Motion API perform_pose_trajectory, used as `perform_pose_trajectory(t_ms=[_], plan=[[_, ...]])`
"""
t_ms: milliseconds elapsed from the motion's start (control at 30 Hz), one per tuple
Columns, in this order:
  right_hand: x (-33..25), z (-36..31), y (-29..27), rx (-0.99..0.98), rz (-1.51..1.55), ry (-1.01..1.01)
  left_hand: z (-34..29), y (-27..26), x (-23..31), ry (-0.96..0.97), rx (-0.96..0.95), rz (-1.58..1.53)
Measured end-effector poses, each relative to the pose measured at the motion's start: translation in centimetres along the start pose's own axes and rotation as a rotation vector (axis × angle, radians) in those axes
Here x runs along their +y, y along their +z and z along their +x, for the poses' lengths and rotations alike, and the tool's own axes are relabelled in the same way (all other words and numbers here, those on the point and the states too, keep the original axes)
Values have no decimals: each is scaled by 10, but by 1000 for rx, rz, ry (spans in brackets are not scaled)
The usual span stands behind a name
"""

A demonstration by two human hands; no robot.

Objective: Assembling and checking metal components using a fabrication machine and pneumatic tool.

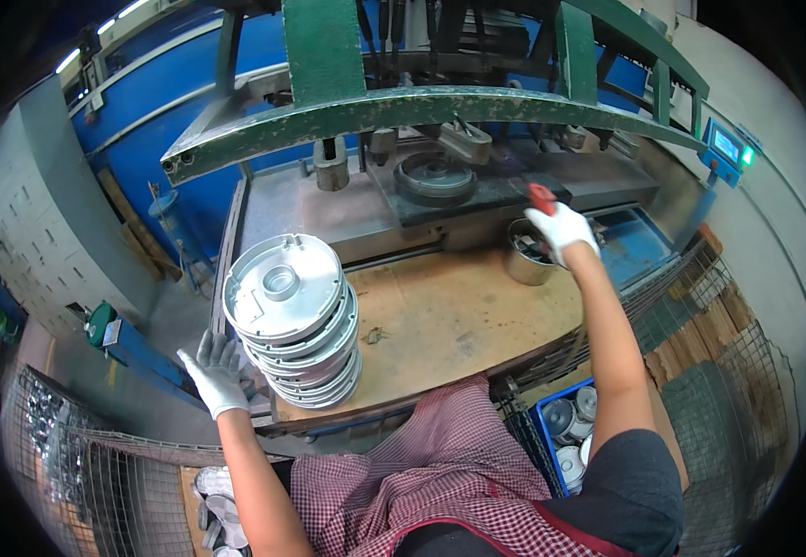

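My left hand [214, 373], in a white glove with grey fingers, is open beside a tall stack of round silver metal castings [284, 278]. The top casting lies face up, with a raised ring at its middle. My right hand [565, 232], also gloved, is closed around a red-handled tool [541, 197]; the tool's working end cannot be made out. Just below that hand stands a metal pot [529, 269] with dark contents. Beyond it, a round dark die [434, 178] sits on the press bed [347, 206].
A green press frame [440, 104] spans overhead, with clamps hanging from it. The wooden worktop [449, 320] lies in front of me. A blue crate [551, 446] of round parts and wire-mesh cages [110, 473] stand around me. A control panel [726, 148] glows at right.
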State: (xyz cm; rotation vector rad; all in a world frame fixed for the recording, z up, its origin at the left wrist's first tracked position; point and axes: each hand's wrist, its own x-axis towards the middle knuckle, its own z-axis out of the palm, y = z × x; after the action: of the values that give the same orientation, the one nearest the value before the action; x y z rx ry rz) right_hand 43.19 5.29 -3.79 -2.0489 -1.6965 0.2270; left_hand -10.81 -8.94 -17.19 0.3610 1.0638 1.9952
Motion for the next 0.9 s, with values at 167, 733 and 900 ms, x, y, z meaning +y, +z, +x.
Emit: perform_pose_trajectory(t_ms=[167, 733, 900], plan=[[113, -45, -26, 363, 343, 316, 3, 3, -3, -7, -8, 22], [32, -88, 54, 356, 487, -142, 1, 10, -6, 28, 21, 90], [-125, -43, 73, 136, 226, -580, 8, 2, -8, 8, 19, 121]])
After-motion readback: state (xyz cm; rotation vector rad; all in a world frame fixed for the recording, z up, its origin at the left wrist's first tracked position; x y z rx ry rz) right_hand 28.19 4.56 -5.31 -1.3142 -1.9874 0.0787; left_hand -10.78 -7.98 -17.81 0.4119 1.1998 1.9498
